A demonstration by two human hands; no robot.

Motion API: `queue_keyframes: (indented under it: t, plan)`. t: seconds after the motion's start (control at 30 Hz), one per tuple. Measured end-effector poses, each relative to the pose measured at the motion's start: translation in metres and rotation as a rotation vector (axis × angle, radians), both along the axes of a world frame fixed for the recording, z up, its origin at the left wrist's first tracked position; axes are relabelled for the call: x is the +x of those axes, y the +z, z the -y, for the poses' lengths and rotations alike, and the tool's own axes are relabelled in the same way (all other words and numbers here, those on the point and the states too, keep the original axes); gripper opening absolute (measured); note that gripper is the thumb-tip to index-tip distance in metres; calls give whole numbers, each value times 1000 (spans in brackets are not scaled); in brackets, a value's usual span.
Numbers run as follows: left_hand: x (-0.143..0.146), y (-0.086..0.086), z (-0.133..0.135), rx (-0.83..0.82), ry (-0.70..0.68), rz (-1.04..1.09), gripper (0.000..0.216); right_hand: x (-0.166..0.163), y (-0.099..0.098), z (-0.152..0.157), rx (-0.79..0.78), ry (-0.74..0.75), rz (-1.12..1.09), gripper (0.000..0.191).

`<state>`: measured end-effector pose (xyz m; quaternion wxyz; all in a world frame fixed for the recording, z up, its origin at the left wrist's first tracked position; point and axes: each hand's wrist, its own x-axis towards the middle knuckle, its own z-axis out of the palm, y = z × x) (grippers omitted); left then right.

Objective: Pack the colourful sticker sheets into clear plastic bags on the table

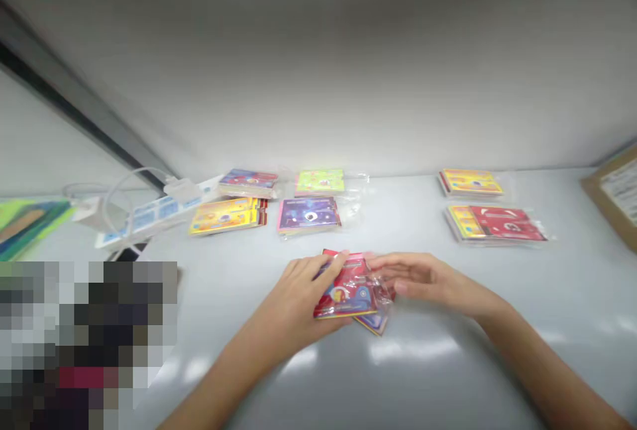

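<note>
Red card packet [346, 294] sits in front of you near the middle of the grey table [239, 363], between your two hands, with a bluish card set [373, 322] poking out at an angle below it; whether the two share one bag, you cannot tell from here. Your left hand [303, 294] is partly closed over the packet's left end, one digit laid across the upper face, and appears to have hold of it. Your right hand [425, 277] is half curled, a gap showing between thumb and fingers, its tips at the clear plastic film [382, 289] on the packet's right side; whether they pinch that film is too blurred to tell. The step in hand looks like handling the film end while the left hand steadies the cards. From this position, the next move would call for a firm left hold, keeping the cards square, and light right fingertips on the slippery film. Farther back lie a purple pack [309, 213] and a yellow pack [223, 217], both well apart from your fingers.
</note>
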<state>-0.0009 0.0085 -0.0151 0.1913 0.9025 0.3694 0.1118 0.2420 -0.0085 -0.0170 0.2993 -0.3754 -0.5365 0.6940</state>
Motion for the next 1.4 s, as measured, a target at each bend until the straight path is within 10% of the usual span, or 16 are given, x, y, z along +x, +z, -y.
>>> queue_keyframes:
  t: [0.33,0.67,1.4]
  plan:
    - [-2,8,-4,9,84,11,71,18,-22,-13,297,-586,433,30]
    - [-5,4,-5,33,115,29,71,9,-36,-8,657,-187,775,33]
    - [-1,2,-6,-11,69,7,70,2,-43,-6,741,-123,885,44]
